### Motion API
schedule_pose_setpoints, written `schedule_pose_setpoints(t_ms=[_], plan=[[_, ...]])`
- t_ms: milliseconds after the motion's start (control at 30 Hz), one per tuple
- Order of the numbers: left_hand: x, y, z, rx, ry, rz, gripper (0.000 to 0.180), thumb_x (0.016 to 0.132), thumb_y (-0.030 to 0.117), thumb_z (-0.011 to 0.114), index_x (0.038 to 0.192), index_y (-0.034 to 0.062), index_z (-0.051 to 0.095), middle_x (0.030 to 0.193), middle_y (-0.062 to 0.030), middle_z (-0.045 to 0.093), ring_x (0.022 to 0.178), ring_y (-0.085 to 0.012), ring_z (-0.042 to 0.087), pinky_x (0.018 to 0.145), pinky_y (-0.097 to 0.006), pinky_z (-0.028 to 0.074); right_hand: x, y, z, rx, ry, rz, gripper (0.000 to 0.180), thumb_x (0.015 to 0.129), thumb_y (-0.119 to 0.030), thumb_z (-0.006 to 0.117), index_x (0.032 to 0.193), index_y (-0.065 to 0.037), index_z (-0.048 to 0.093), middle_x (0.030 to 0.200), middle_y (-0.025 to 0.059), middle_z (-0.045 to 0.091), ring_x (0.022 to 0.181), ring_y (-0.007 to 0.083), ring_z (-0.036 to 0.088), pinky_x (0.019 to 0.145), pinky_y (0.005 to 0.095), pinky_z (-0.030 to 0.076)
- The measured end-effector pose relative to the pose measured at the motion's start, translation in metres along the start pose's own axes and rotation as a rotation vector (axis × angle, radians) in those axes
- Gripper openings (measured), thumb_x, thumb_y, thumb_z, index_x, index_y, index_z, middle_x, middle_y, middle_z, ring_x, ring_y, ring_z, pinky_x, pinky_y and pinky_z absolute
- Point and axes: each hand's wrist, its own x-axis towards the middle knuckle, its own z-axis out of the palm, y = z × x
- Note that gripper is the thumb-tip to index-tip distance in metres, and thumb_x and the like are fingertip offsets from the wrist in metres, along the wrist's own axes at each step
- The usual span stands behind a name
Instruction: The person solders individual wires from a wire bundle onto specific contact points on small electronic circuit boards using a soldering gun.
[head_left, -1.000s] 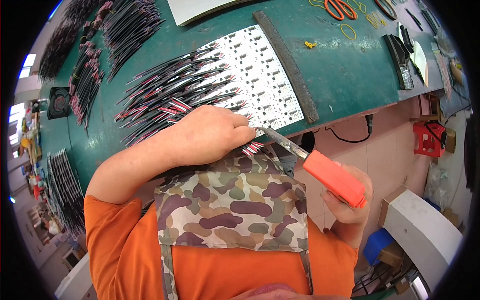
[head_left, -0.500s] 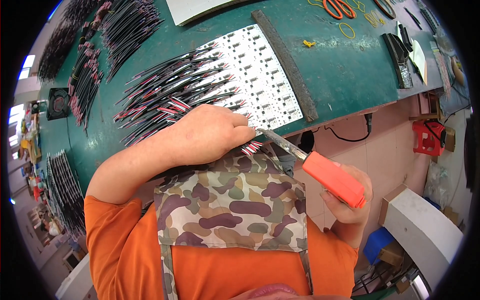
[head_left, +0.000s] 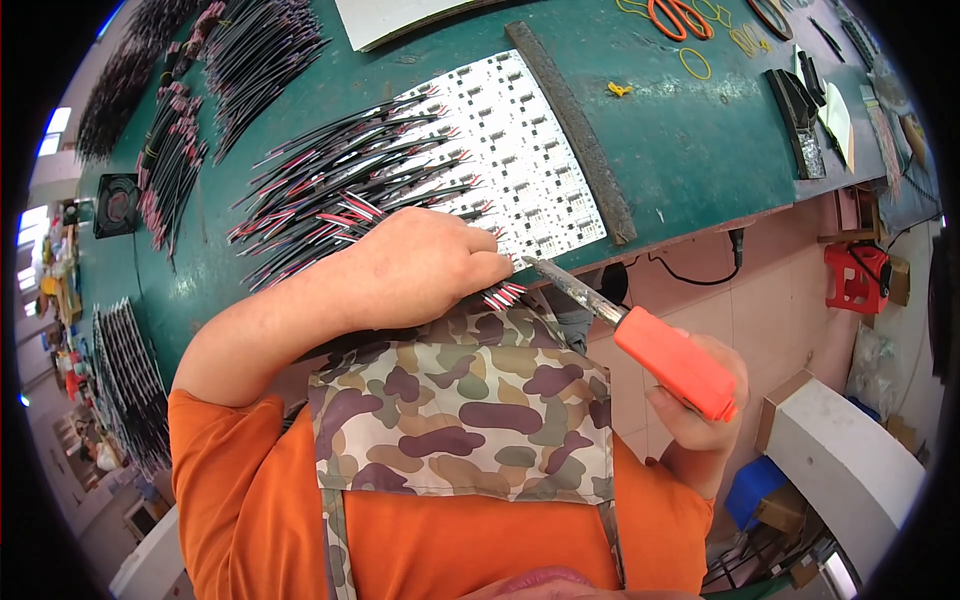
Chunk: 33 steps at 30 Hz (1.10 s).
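Note:
A white sheet of small circuit boards (head_left: 520,150) lies on the green bench, with rows of black, red and white wires (head_left: 340,170) spread over its left part. My left hand (head_left: 435,258) is closed at the sheet's near edge, gripping a bundle of wires (head_left: 503,295) whose red, white and black ends stick out below the fingers. In my right hand (head_left: 690,425) is a soldering iron (head_left: 675,362) with an orange-red handle. Its metal tip points left, at the sheet's near edge just right of my left fingertips. Whether the tip touches the board I cannot tell.
A dark bar (head_left: 570,130) borders the sheet's right side. Further wire bundles (head_left: 262,65) and a small black fan (head_left: 117,206) are at the left. Orange-handled scissors (head_left: 682,18), yellow rubber bands (head_left: 694,63) and a black holder (head_left: 797,120) lie at the right.
The soldering iron in my right hand has shifted slightly right, its tip a little farther from my left fingers. My left hand has stayed in place on the wires.

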Motion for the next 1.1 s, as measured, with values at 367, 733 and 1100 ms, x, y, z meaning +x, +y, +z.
schedule_pose_setpoints(t_ms=[367,733,1100], plan=[[0.001,0.0,0.0,-0.034,0.05,0.018,0.03,0.076,0.006,0.062,0.106,0.0065,0.067,0.081,-0.0079,0.062,0.078,-0.0292,0.064,0.066,-0.04,0.052,-0.003,0.004,-0.002,0.03,-0.095,-0.01,0.047,0.068,-0.007,0.076,0.111,0.004,0.062,0.08,0.0087,0.065,0.063,0.0199,0.061,0.062,0.0318,0.047],[0.0,0.002,0.003,-0.006,0.01,-0.017,0.031,0.075,0.006,0.062,0.106,0.0052,0.066,0.084,-0.0084,0.063,0.081,-0.0292,0.065,0.068,-0.04,0.052,-0.007,0.005,-0.003,0.029,-0.113,-0.013,0.047,0.069,-0.008,0.075,0.113,0.004,0.062,0.084,0.0105,0.067,0.067,0.0227,0.063,0.064,0.033,0.049],[0.0,0.003,0.0,-0.025,-0.017,-0.043,0.021,0.078,0.009,0.06,0.099,0.0054,0.064,0.087,-0.0099,0.063,0.083,-0.0311,0.065,0.069,-0.041,0.053,-0.037,0.012,-0.006,0.139,0.281,0.133,0.035,0.069,-0.007,0.075,0.101,0.004,0.067,0.082,0.012,0.067,0.068,0.025,0.063,0.062,0.036,0.049]])
